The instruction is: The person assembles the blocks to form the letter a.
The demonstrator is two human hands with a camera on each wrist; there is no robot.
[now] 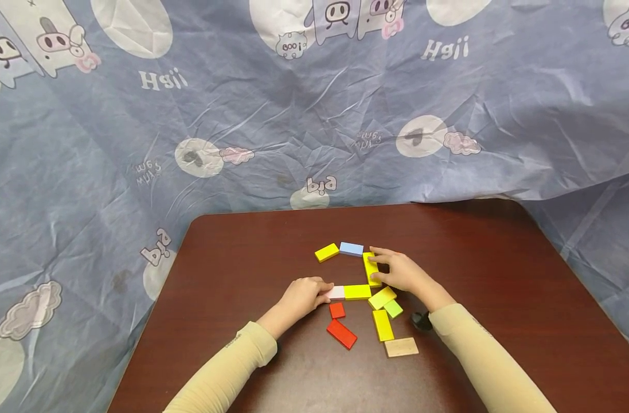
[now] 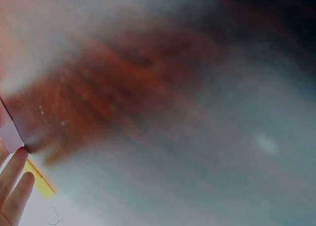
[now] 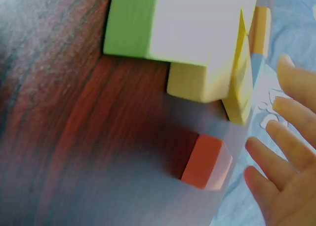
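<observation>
My left hand [image 1: 305, 295] pinches the left end of a pale pink wooden block [image 1: 336, 292] between thumb and fingers. That block lies end to end with a yellow block [image 1: 358, 292] in the head view. Over on the right, my right hand [image 1: 403, 272] reaches to an upright-running yellow block [image 1: 370, 265], its fingertips at that block's right side. In the right wrist view the fingers [image 3: 284, 171] are spread and fairly straight. The left wrist view is mostly blurred, with the pink block [image 2: 11, 134] at its left edge.
A blue block [image 1: 351, 249] and a yellow block [image 1: 327, 252] lie at the back. Closer in are two red blocks [image 1: 342, 334], a green block [image 1: 394, 308], more yellow blocks [image 1: 383, 325] and a tan block [image 1: 402, 347]. A patterned cloth [image 1: 293, 115] hangs behind the brown table [image 1: 231, 258].
</observation>
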